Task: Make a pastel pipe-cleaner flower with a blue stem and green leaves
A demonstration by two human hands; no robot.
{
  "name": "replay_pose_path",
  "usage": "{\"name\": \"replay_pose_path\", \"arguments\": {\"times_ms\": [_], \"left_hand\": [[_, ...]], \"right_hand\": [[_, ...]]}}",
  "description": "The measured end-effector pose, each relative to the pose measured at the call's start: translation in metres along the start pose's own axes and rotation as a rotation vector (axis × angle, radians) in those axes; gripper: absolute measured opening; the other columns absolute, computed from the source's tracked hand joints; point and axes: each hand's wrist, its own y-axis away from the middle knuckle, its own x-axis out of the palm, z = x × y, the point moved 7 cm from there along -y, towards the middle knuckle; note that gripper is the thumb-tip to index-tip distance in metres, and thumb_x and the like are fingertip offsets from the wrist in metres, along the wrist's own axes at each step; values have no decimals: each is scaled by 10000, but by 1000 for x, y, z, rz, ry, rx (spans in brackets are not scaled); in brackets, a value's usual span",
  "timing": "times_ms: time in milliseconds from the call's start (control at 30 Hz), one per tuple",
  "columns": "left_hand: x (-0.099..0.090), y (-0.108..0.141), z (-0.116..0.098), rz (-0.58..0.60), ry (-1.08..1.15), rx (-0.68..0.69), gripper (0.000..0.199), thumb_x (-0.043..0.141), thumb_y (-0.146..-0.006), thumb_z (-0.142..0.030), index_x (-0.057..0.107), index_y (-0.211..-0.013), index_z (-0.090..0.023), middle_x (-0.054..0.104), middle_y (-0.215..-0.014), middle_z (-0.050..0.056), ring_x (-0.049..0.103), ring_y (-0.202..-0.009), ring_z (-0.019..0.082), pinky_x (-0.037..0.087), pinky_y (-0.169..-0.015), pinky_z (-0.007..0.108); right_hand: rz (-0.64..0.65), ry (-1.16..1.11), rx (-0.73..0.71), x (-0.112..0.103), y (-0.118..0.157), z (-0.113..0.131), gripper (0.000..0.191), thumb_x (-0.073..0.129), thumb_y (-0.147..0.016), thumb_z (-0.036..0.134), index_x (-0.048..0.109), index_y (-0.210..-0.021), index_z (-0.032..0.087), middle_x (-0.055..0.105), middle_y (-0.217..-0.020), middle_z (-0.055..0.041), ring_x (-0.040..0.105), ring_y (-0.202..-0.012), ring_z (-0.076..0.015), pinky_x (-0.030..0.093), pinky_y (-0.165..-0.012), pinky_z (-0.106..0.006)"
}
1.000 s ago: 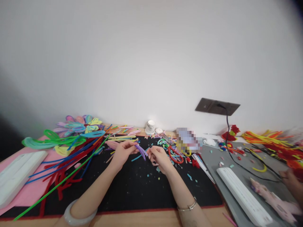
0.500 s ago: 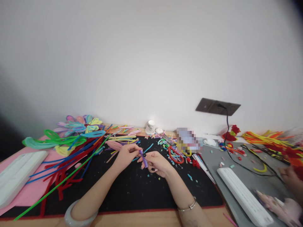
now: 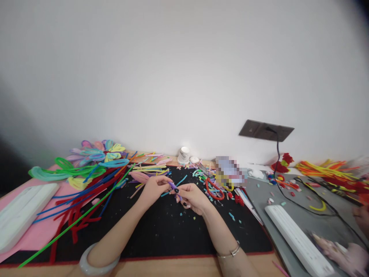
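A short purple pipe cleaner (image 3: pixel 173 186) is pinched between my two hands above the black mat (image 3: pixel 161 234). My left hand (image 3: pixel 157 187) grips its upper left end with thumb and fingertips. Closed on the lower part is my right hand (image 3: pixel 192 198), its dark nails showing; the fingers cover much of the piece. Just behind my left hand lies a pink bundle of pipe cleaners (image 3: pixel 138 177). Small cut pieces are scattered on the mat around both hands.
Left are a pipe-cleaner flower bunch (image 3: pixel 99 152), a long green pipe cleaner (image 3: pixel 83 215) and a white box (image 3: pixel 25 215). A paper cup (image 3: pixel 183 155) stands by the wall. At right, a white power strip (image 3: pixel 298 238), a black cord (image 3: pixel 300 202) and another person's hand (image 3: pixel 361 217).
The purple piece has turned to a flatter slant and less of it shows below my right fingers. At far right, the other person's hand has shifted toward the edge.
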Motion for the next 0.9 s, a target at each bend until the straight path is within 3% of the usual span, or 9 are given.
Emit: {"name": "replay_pose_path", "arguments": {"times_ms": [133, 467, 600, 700, 900], "left_hand": [[2, 1, 0, 26, 12, 11, 123, 606, -683, -216, 654, -769, -144, 698, -709, 48, 651, -668, 179, 507, -637, 282], [3, 3, -6, 24, 89, 19, 71, 635, -674, -215, 645, -710, -155, 691, -662, 33, 649, -633, 168, 515, -631, 284], [2, 4, -11, 2, 109, 13, 39, 659, -651, -190, 651, -651, -152, 665, -590, 7, 603, -548, 133, 487, -585, 255], [2, 5, -12, -10, 123, 0, 45, 668, -636, -193, 660, -644, -150, 654, -570, 0, 575, -515, 121, 466, -555, 246], [1, 5, -11, -27, 185, -11, 65, 676, -621, -204, 665, -651, -148, 662, -602, 0, 582, -543, 118, 483, -587, 250]], "right_hand": [[5, 36, 5, 1, 2, 3, 306, 699, -667, 376, 686, -810, 106, 581, -556, 10, 327, -369, -25, 226, -342, -170], [-92, 232, -104, -14, -1, 10, 158, 628, -688, 271, 609, -616, 132, 610, -552, 7, 319, -386, -34, 196, -374, -176], [-138, 276, -167, -17, 1, 16, 137, 656, -648, 233, 625, -559, 134, 604, -683, 1, 362, -451, -39, 240, -424, -190], [-102, 259, -196, -12, 0, 18, 139, 673, -630, 228, 642, -534, 132, 628, -763, -21, 428, -515, -59, 301, -485, -207], [-53, 169, -120, -5, -2, 10, 177, 701, -620, 290, 658, -569, 127, 635, -601, -26, 509, -552, -98, 346, -550, -219]]}}
